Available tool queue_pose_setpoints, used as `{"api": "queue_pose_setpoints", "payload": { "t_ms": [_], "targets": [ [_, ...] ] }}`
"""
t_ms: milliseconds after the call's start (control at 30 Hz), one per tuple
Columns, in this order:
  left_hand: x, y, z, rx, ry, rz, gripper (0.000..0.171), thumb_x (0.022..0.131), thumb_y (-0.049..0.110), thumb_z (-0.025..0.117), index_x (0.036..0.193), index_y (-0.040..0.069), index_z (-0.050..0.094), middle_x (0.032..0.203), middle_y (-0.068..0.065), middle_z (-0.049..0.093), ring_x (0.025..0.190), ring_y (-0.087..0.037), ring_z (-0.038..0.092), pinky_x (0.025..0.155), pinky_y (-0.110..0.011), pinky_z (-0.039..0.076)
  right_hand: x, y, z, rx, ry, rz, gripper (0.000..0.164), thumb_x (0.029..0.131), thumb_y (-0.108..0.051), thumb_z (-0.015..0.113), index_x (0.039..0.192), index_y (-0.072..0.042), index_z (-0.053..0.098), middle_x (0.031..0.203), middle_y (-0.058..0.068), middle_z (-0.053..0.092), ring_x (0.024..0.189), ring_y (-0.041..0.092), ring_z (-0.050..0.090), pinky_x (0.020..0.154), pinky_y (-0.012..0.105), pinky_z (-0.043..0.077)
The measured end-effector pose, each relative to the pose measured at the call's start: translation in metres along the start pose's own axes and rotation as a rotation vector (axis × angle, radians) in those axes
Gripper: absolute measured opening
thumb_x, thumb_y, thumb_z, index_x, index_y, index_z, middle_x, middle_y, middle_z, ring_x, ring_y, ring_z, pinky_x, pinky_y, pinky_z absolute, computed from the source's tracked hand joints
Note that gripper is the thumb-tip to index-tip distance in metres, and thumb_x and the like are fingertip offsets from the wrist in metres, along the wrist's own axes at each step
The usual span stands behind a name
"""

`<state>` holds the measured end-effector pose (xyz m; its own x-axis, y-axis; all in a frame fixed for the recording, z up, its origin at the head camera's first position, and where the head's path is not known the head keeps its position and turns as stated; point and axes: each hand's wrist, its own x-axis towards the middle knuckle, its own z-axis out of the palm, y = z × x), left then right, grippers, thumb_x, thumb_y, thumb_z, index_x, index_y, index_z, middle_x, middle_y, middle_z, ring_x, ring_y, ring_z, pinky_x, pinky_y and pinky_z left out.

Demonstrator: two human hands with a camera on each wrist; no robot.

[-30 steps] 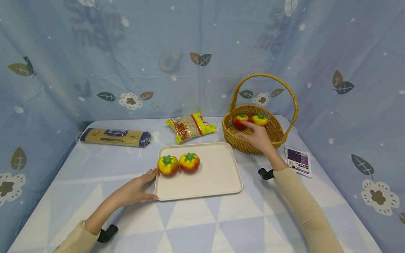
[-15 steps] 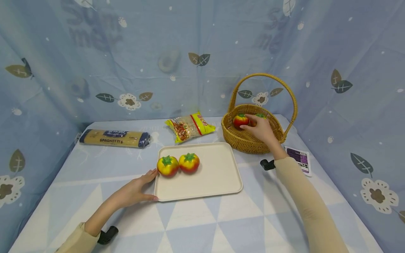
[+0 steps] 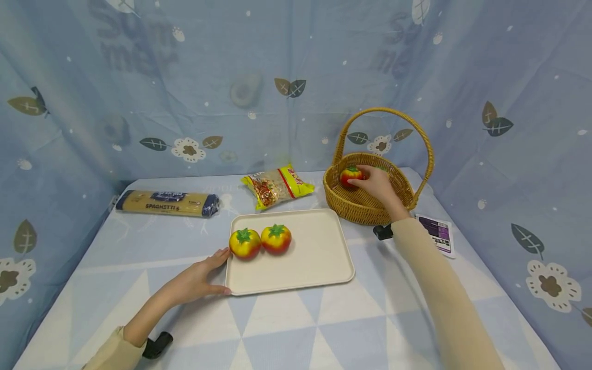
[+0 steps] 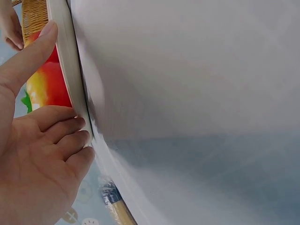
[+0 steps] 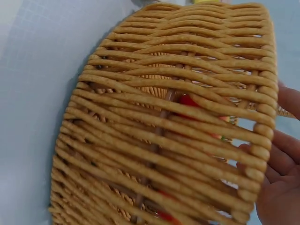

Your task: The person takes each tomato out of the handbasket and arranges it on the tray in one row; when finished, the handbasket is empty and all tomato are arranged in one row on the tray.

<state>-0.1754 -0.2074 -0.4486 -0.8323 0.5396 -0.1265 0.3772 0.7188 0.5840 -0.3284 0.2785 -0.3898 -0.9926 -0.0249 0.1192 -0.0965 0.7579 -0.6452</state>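
My left hand (image 3: 196,280) rests against the left edge of the cream tray (image 3: 305,272), thumb at the front corner. In the left wrist view its thumb and fingertips touch the tray's rim (image 4: 70,65). Two yellow-red tomatoes (image 3: 245,243) with green leaf tops sit on the tray's left half. My right hand (image 3: 380,186) reaches into the wicker basket (image 3: 356,211), thumb and fingers at the right side of a red tomato (image 3: 349,177). Whether they grip it cannot be told. Another tomato behind the hand is mostly hidden. Basket weave (image 5: 164,117) blocks most of the right wrist view.
A spaghetti pack (image 3: 167,203) lies at the back left. Between it and the basket is a yellow-ended noodle bag (image 3: 277,187). A purple-and-white packet (image 3: 437,234) lies right of the basket, partly behind the right arm. The basket's tall handle (image 3: 386,109) arches above it.
My right hand has shifted within the basket from in front of the right-hand tomato to the left-hand one. The left hand and tray have stayed put.
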Motion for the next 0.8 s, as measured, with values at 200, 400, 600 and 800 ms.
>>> {"api": "queue_pose_setpoints", "payload": {
  "t_ms": [200,400,600,800],
  "targets": [
    [0.000,0.000,0.000,0.005,0.008,0.015,0.099,0.074,0.047,0.079,0.145,-0.007,0.034,0.151,-0.025,0.027,0.138,-0.044,0.025,0.110,-0.058,0.025,0.013,0.003,0.002,0.008,-0.037,0.040,0.064,0.091,-0.031,0.069,0.142,0.000,0.045,0.141,0.022,0.047,0.127,0.039,0.045,0.103,0.051,0.041],
    [0.000,-0.001,0.000,0.004,0.004,0.007,0.101,0.074,0.049,0.078,0.145,-0.006,0.034,0.151,-0.025,0.026,0.138,-0.044,0.025,0.110,-0.058,0.025,0.025,0.002,-0.004,-0.052,-0.055,0.021,0.061,0.091,-0.027,0.069,0.138,0.004,0.048,0.136,0.025,0.051,0.122,0.040,0.048,0.100,0.051,0.043],
    [0.000,0.000,0.000,-0.006,0.003,-0.005,0.102,0.074,0.050,0.078,0.146,-0.005,0.033,0.152,-0.025,0.025,0.139,-0.043,0.024,0.110,-0.058,0.025,0.034,0.000,-0.009,-0.085,-0.121,0.053,0.061,0.092,-0.026,0.067,0.140,0.005,0.045,0.138,0.026,0.048,0.124,0.040,0.046,0.101,0.051,0.042],
    [-0.001,0.001,0.000,-0.016,0.004,-0.015,0.103,0.073,0.052,0.077,0.147,-0.003,0.032,0.152,-0.024,0.025,0.139,-0.043,0.024,0.110,-0.058,0.024,0.043,-0.001,-0.015,-0.087,-0.198,0.069,0.063,0.093,-0.026,0.066,0.142,0.005,0.042,0.141,0.027,0.045,0.128,0.041,0.043,0.105,0.052,0.039]
  ]
}}
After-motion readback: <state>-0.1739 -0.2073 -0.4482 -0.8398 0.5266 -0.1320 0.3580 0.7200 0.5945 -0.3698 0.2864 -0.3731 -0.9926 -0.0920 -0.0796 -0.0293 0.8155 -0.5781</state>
